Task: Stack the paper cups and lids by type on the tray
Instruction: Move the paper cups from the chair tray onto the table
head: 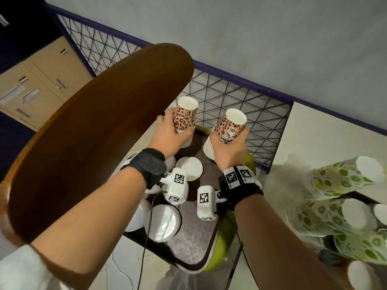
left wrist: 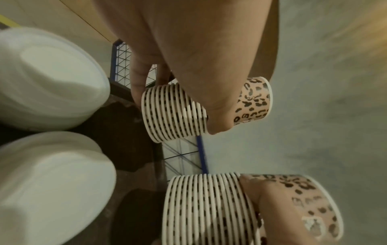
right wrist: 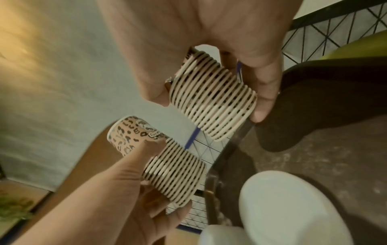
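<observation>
Two upside-down stacks of leopard-print paper cups stand side by side at the far end of the dark tray [head: 194, 237]. My left hand [head: 167, 132] grips the left stack [head: 185, 116], thumb and fingers curled round it [left wrist: 173, 114]. My right hand [head: 230, 149] grips the right stack [head: 230, 126] the same way [right wrist: 215, 99]. Whether the stacks rest on the tray or hover just above it, I cannot tell. Several white lids [head: 189, 168] lie loose on the tray nearer to me, one large lid [head: 165, 222] at the front left.
A brown round wooden top [head: 94, 132] overhangs the tray's left side. A wire mesh fence [head: 230, 97] runs right behind the cups. Stacks of green-patterned cups [head: 339, 176] lie on a surface to the right. A green seat [head: 226, 233] shows under the tray.
</observation>
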The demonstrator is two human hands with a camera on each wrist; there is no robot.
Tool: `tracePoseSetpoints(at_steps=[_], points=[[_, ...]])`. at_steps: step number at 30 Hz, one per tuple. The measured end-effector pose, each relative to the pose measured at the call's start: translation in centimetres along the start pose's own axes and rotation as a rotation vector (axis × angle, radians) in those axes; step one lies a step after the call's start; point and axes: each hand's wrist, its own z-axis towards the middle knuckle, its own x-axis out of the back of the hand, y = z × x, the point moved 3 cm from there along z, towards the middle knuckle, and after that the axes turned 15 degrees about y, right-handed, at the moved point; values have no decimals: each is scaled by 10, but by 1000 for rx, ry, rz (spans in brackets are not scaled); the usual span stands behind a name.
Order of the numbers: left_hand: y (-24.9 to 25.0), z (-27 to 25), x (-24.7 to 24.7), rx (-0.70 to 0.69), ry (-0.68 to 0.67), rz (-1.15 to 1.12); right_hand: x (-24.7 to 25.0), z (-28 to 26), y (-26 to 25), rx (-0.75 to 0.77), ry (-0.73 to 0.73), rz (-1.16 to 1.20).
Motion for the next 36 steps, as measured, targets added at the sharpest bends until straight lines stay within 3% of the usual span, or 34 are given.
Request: tracePoseSetpoints(at_steps=[5, 11, 17, 21, 28, 36], points=[[12, -53, 63, 8, 105, -106, 47, -46, -24, -37, -65, 105], [29, -174, 113, 26, 138, -133, 129, -128, -4, 16, -348, 44], [54, -310, 116, 91, 86, -214, 243, -184, 36, 121, -614, 126], [59, -381, 96, 144, 42, -255, 301, -193, 75, 134, -755, 92], [44, -444, 37, 192, -78, -265, 377, -149, 138, 146, -765, -107], [63, -469, -40, 172, -240, -281, 408, -104, 170, 181, -491, -218]])
